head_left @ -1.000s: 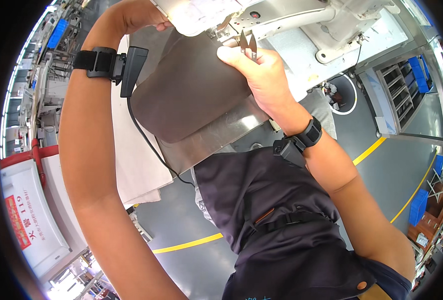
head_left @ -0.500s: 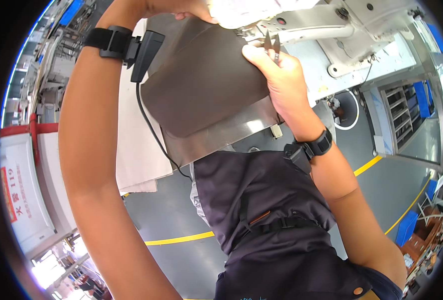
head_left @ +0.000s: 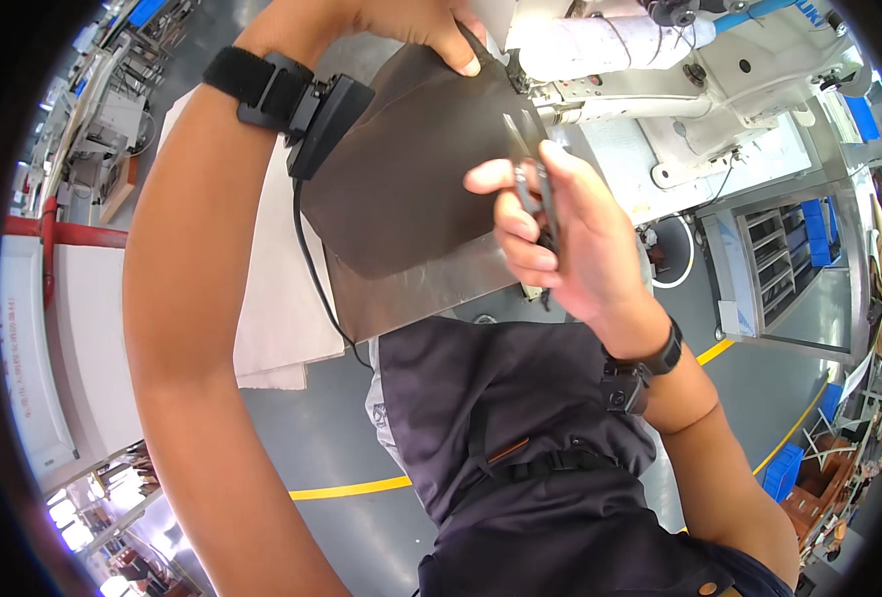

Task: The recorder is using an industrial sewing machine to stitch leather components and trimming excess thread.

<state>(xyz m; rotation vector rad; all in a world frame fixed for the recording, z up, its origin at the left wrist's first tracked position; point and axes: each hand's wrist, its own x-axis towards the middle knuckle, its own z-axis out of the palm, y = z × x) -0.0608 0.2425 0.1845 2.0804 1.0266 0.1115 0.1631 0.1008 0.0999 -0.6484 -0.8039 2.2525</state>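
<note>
My left hand (head_left: 426, 25) is at the far edge of a dark brown, leather-like sheet (head_left: 401, 189), its thumb pressed on top and its other fingers partly out of sight behind the edge. The sheet lies on a metal work plate (head_left: 391, 308) in front of a white sewing machine (head_left: 620, 99). My right hand (head_left: 590, 229) is raised over the sheet's right side, fingers curled round a pair of thread snips (head_left: 536, 189). Their two pointed blades stand apart and point away from me, toward the machine.
Pale sheets (head_left: 272, 318) stick out at the table's left. A round white-rimmed bin (head_left: 688, 254) stands on the floor to the right, beside a metal rack (head_left: 774, 249). A cable runs down from the device on my left wrist. Yellow lines (head_left: 351, 491) cross the grey floor.
My right hand has come back from the machine's needle area toward me, lifting the snips off the sheet's edge. The left thumb now shows on the sheet, and the view has shifted a little.
</note>
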